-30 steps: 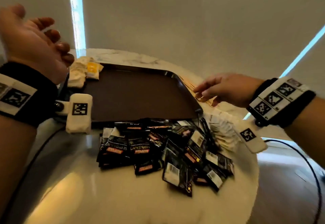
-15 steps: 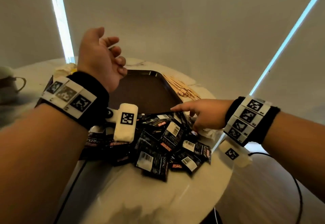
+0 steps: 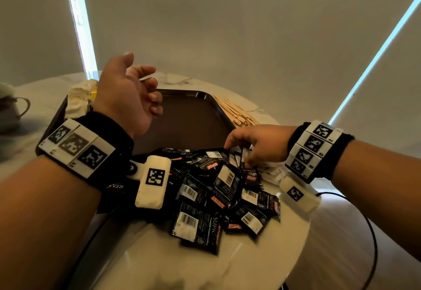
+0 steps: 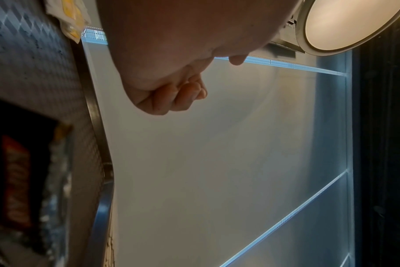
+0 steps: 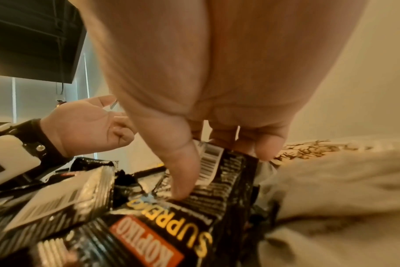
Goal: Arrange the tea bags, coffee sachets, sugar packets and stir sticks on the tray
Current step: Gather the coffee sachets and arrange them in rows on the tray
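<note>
Right hand [image 5: 217,90] lowered onto pile of black coffee sachets [image 5: 84,207]. Thumb and fingers [image 5: 266,148] pinching one upright coffee sachet [image 5: 231,173], barcode panel facing thumb. Below it, sachet printed KOPIKO SUPREMO [image 5: 162,233]. Pale crumpled packets [image 5: 338,189] just right of pile. Wooden stir sticks [image 5: 306,148] beyond. Left hand [image 5: 87,124] raised at left, palm showing, fingers loosely curled, holding nothing visible.

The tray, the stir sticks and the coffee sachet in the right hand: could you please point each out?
tray [image 3: 196,119], head view, bare brown floor.
stir sticks [image 3: 237,113], head view, middle of the pile.
coffee sachet [image 5: 226,178], right wrist view, black face beside the thumb.
</note>
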The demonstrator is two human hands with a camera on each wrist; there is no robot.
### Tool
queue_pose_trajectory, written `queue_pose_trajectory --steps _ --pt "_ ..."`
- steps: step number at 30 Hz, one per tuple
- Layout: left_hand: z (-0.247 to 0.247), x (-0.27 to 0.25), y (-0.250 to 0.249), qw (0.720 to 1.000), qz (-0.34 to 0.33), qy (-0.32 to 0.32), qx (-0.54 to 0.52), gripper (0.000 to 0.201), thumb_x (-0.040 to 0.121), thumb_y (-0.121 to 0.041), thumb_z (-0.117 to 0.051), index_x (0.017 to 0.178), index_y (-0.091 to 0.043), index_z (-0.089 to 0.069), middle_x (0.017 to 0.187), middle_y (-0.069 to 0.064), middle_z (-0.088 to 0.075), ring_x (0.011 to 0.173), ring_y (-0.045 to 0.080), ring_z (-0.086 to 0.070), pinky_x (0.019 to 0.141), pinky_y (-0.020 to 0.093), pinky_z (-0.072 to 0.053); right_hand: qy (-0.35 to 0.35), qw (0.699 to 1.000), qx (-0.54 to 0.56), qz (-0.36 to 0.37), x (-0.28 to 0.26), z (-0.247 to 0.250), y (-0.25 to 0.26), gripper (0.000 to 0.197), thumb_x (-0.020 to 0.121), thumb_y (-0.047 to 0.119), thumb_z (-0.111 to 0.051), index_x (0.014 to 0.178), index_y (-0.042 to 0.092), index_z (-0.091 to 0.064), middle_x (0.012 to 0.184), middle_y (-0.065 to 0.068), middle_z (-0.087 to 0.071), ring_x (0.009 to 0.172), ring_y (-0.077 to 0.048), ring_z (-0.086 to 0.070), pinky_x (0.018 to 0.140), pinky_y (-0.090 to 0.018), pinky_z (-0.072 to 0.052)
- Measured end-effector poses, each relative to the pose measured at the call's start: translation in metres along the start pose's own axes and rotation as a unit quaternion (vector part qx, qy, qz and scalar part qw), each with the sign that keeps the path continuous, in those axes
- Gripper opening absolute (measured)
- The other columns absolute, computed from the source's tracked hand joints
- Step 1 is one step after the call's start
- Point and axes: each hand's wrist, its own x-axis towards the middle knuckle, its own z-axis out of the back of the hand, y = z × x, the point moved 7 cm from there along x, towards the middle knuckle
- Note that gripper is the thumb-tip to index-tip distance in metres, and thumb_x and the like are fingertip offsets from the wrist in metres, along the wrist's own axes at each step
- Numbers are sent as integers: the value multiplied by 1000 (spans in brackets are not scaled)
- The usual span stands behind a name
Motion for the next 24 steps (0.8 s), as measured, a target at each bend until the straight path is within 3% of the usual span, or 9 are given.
queue_pose_trajectory --steps 3,8,15,20,24 --pt "-1 -1 1 1000 1 1 0 37 100 -50 -32 107 -17 -49 71 -4 -44 54 11 -35 54 26 -26 -5 1000 -20 4 7 4 5 44 80 18 -79 108 43 -57 111 8 -61 99 -16 -60 89 -40 -53" --pt "-1 -2 1 1000 0 1 -2 38 100 -51 -32 105 -17 -50 71 -4 -44 54 11 -36 54 26 -25 6 998 -58 32 14 7 15 29 81 17 -78 94 35 -59 101 6 -61 91 -16 -57 79 -35 -52" --pt "0 -3 -1 1000 -9 5 -3 38 101 -50 -31 105 -17 -50 70 -5 -44 55 11 -36 55 27 -25 28 999 -13 40 16 12 19 29 85 5 -70 91 29 -55 89 3 -62 82 -17 -58 79 -41 -53" --pt "-1 -3 -1 1000 -11 11 -5 37 101 -49 -32 105 -17 -50 70 -4 -45 56 11 -37 54 28 -26 20 998 52 39 9 32 18 31 88 -7 -59 91 23 -52 77 2 -58 71 -13 -53 70 -35 -46" --pt "-4 -4 0 1000 -13 23 5 34 99 -47 -38 103 -17 -52 73 -3 -48 63 13 -46 58 30 -33 -37 989 137 50 1 58 21 36 84 -16 -53 90 19 -52 89 -10 -58 84 -25 -56 84 -53 -50"
